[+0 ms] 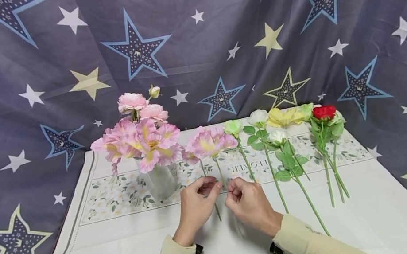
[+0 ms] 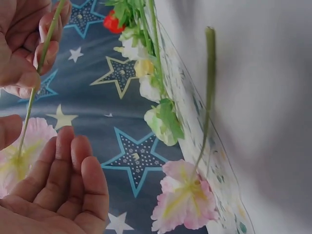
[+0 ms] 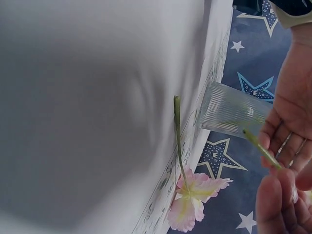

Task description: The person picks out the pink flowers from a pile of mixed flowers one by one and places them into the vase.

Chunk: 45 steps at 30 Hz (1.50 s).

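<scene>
A pink artificial flower (image 1: 211,141) with a yellow centre stands upright above the table. Its thin green stem (image 2: 46,48) is pinched between the thumb and fingers of my right hand (image 1: 249,202). Close beside the stem, my left hand (image 1: 196,206) has its fingers extended and slightly bent, gripping nothing. A second pink flower (image 3: 187,207) lies on the table with its stem pointing toward me, behind my hands. To the left, a ribbed clear glass vase (image 1: 159,183) holds several pink flowers (image 1: 145,139), some ruffled and some round.
Right of my hands lie a green-white flower (image 1: 233,127), white roses (image 1: 279,137), a yellow flower (image 1: 282,117) and a red rose (image 1: 324,112), stems toward me. A floral-printed band crosses the white tablecloth (image 1: 103,251). A star-patterned curtain (image 1: 188,35) hangs behind the table.
</scene>
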Available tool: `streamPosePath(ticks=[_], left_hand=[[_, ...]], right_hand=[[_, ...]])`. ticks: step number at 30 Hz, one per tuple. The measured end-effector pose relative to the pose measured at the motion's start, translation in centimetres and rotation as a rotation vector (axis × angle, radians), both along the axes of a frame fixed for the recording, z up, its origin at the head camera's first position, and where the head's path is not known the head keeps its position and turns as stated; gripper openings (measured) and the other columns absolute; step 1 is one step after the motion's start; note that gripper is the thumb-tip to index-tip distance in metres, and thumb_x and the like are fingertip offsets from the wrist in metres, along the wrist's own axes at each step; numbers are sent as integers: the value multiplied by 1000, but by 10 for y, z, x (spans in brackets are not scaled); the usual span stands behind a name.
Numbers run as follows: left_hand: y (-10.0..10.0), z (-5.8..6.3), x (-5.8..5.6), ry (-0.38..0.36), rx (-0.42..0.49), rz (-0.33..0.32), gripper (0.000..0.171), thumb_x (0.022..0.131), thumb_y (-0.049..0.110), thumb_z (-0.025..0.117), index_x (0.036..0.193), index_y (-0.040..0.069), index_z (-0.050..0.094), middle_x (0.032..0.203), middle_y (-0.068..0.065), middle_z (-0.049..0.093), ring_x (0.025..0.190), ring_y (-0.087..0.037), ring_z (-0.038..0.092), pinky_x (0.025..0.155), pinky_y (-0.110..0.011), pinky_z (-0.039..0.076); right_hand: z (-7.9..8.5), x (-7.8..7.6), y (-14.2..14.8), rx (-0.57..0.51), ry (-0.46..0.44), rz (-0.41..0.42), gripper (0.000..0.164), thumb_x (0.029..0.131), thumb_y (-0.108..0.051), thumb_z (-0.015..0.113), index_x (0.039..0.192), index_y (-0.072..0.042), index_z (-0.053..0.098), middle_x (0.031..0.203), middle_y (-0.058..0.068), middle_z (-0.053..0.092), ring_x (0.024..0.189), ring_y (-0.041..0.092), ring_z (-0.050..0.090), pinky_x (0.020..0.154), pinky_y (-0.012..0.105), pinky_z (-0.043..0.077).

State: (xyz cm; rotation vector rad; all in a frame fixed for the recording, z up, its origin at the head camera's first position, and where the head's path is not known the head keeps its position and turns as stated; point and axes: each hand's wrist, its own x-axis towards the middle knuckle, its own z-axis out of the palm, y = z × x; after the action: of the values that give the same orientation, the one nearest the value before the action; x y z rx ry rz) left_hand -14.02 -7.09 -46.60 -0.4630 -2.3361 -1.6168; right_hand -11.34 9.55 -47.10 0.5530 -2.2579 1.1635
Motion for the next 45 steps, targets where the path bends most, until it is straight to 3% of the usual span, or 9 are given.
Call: streamPosePath(ticks=[10, 23, 35, 42, 45], left_hand=[[6, 8, 0, 9, 31, 21, 9, 92, 20, 79, 94, 12, 80, 87, 4, 76, 75, -10, 70, 71, -28, 58], [7, 12, -1, 7, 45, 46, 6, 90, 14, 79, 91, 8, 80, 84, 4, 76, 73, -11, 67, 69, -33, 56], [6, 16, 0, 76, 37, 50, 4, 89, 11, 79, 88, 8, 81, 83, 3, 76, 72, -12, 66, 67, -31, 54], [4, 16, 1, 104, 33, 53, 4, 89, 9, 78, 87, 10, 81, 82, 3, 76, 73, -12, 66, 68, -47, 56], [4, 16, 0, 136, 25, 64, 5, 88, 6, 79, 87, 11, 82, 83, 2, 76, 73, -12, 67, 66, -43, 56]], right_hand=[[0, 3, -1, 2, 3, 18, 20, 70, 10, 68, 80, -6, 64, 67, -6, 62, 58, 3, 57, 53, 11, 47], [-5, 3, -2, 7, 36, 52, 21, 71, 11, 69, 81, -7, 63, 67, -4, 62, 58, 1, 57, 53, 11, 46], [-7, 3, -4, 7, 39, 55, 20, 73, 11, 69, 82, -7, 64, 68, -3, 63, 59, 2, 58, 53, 11, 47], [-8, 1, -4, 24, 36, 40, 17, 74, 8, 69, 82, -6, 63, 68, -4, 64, 59, 1, 58, 54, 11, 47], [-9, 0, -4, 26, 34, 46, 18, 74, 8, 70, 82, -7, 63, 69, -4, 64, 60, 2, 59, 54, 11, 47]])
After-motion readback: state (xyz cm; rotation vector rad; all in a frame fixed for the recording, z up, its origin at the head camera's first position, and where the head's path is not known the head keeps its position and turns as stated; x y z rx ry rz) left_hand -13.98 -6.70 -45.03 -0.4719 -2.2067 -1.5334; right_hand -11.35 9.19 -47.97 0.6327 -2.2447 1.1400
